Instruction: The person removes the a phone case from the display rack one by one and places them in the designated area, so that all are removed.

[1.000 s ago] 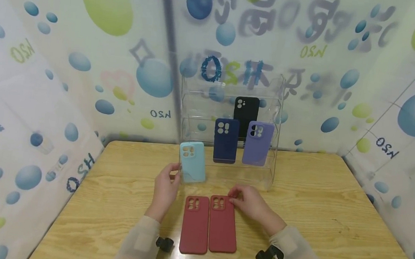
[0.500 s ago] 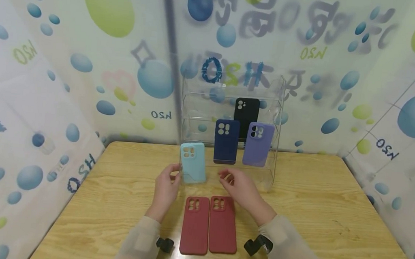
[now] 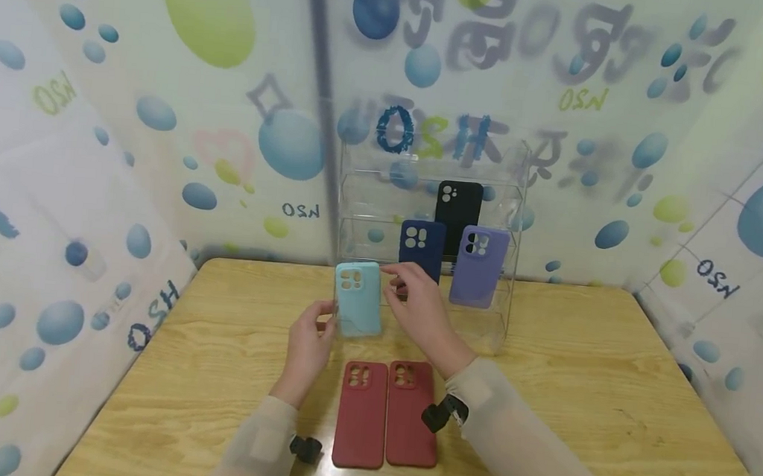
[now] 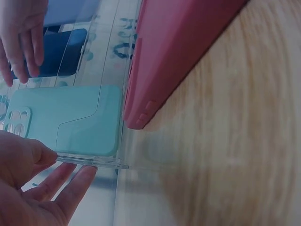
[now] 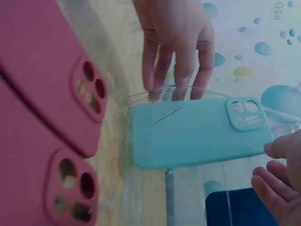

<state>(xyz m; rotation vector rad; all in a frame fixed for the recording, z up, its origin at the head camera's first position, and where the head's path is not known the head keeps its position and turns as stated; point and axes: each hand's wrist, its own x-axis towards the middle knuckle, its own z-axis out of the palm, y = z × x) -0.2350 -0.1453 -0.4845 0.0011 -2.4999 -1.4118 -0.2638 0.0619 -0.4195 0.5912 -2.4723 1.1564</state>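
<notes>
1. Left hand (image 3: 309,341): I have its thumb and fingers pinched narrow on the thin side edge of the clear rack (image 4: 106,163).
2. Right hand (image 3: 421,308): fingers loose and parted, nothing gripped; one fingertip is at the turquoise case's (image 3: 360,296) upper corner, and I can't tell if it presses.
3. That turquoise case leans a little in the rack's lowest tier, at the left end. A hard nudge there could, I judge, tip it or slide it along; a tug from my left could shift the light-looking rack.
4. The right hand also crosses the navy case (image 3: 426,254); a careless knuckle might knock it.
5. Textures: the turquoise is matte, round-cornered, with a raised camera frame; the rack is glossy, see-through, thin-edged.
6. Further out, the purple case (image 3: 479,279) and black case (image 3: 460,214) stand in higher tiers.
7. Nearer me, two matte red cases (image 3: 361,416) lie side by side on the grained wooden table (image 3: 582,343).
</notes>
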